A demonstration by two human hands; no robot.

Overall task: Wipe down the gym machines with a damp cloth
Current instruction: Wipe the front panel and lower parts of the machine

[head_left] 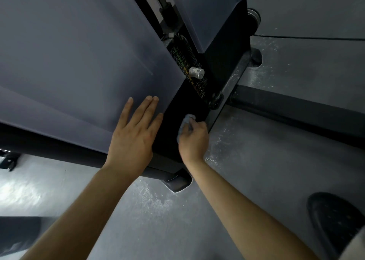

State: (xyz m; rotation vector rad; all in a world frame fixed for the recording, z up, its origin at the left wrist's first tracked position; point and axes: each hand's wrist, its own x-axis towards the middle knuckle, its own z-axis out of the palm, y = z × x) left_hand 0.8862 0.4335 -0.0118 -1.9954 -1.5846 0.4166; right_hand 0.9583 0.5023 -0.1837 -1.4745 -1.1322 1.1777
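— Since you're standing nearer the machine (79, 62) than I am, where's the cloth (185, 121)?

— Bunched in the right hand (194, 139), pressed against the black strip (177, 109) that runs down the machine's corner. It's a pale blue rag, and only a fold pokes out above the knuckles.

— And the grip?

— Clenched round the cloth, fingers curled, back of the hand facing out from the strip.

— What about the other hand?

— The left hand (132, 139) lies flat on the big grey panel just left of the strip. Its fingers are straight and slightly spread, the grip released, holding nothing. The finger nearest the strip reaches its edge.

— What's further up the strip?

— The weight stack (198, 84) with coloured labels, and a silver pin knob (196, 72) sticking out of it. A black coiled cord (185, 46) sits above that knob.

— And lower down?

— Below the strip a dark rounded foot (177, 182) rests on the grey floor (256, 161), which is scuffed pale around it. A dark bar (296, 109) lies along the floor to the right of the strip. A black shoe (333, 226) shows well off to the right, low in my view.
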